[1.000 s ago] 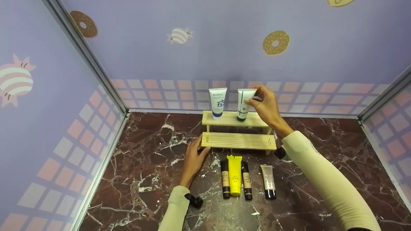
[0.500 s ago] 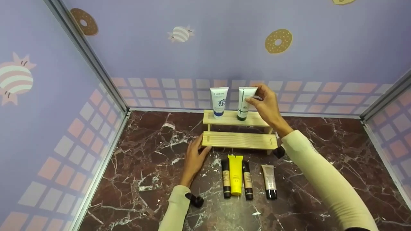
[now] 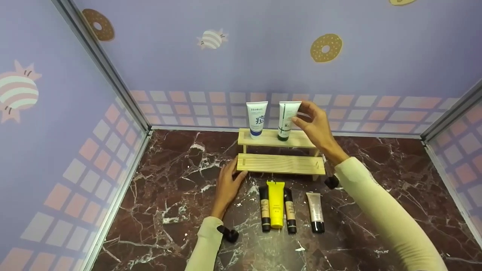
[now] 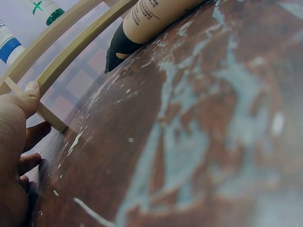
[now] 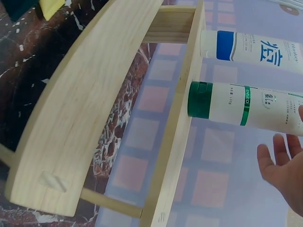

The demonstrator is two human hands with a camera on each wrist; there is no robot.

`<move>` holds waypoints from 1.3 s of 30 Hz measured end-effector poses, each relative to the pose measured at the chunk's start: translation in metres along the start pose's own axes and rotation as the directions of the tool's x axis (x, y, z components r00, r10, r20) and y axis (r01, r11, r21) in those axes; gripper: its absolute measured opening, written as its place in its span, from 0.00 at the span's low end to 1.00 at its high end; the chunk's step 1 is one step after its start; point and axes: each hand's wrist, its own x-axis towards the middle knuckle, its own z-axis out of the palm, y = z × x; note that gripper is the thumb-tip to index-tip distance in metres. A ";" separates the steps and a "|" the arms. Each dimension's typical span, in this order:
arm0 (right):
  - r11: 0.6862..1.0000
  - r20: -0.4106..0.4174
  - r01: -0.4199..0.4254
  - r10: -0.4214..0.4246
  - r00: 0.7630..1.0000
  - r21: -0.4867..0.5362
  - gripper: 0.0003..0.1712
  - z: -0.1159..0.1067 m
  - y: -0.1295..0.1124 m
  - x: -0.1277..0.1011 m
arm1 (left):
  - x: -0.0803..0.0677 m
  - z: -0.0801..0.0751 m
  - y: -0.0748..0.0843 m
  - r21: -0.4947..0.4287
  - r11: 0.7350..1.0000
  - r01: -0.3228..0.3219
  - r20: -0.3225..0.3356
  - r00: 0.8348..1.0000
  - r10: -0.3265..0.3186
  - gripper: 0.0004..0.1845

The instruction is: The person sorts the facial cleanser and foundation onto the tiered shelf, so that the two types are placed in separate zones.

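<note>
Fingers of right hand spread, just off green-capped tube; left hand relaxed, touching wooden shelf, fingertips partly hidden.

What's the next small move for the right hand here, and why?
Probably draw the right hand back and down toward the tubes lying on the marble, perhaps the beige tube nearest it. The green-capped tube stands upright on the top step, and the fingers look open and apart from it. The left hand rests against the lower step.
</note>
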 end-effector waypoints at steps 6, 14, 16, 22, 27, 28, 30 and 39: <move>1.000 -0.024 -0.024 0.024 0.999 0.020 0.30 -0.013 -0.004 -0.013 | 0.001 -0.001 0.001 -0.003 1.000 -0.001 0.009 1.000 0.001 0.38; 1.000 -0.054 -0.007 0.007 0.999 0.000 0.27 -0.023 -0.006 -0.029 | 0.000 -0.003 0.001 -0.017 1.000 0.009 0.010 1.000 -0.009 0.38; 1.000 -0.046 0.000 0.000 0.999 -0.007 0.27 -0.024 -0.005 -0.034 | 0.000 -0.003 0.002 -0.019 1.000 0.018 0.013 1.000 -0.017 0.38; 0.999 -0.006 -0.027 0.027 1.000 -0.033 0.28 -0.027 -0.003 -0.051 | 0.000 -0.002 0.001 -0.010 1.000 0.014 0.005 1.000 -0.014 0.38; 1.000 -0.001 -0.011 0.011 1.000 -0.014 0.25 -0.026 -0.001 -0.062 | 0.000 -0.001 0.000 -0.005 1.000 0.001 0.000 1.000 -0.001 0.38; 1.000 0.001 -0.007 0.007 1.000 -0.012 0.25 -0.026 -0.001 -0.065 | -0.001 -0.001 0.000 -0.003 1.000 0.002 0.002 1.000 -0.002 0.38; 1.000 0.003 -0.009 0.010 1.000 -0.007 0.24 -0.027 0.000 -0.070 | -0.001 -0.001 0.001 -0.003 1.000 0.009 0.005 1.000 -0.009 0.38; 0.998 0.048 -0.046 0.048 0.998 -0.049 0.23 -0.033 0.004 -0.092 | -0.001 -0.001 0.005 -0.001 1.000 0.031 0.009 0.999 -0.031 0.38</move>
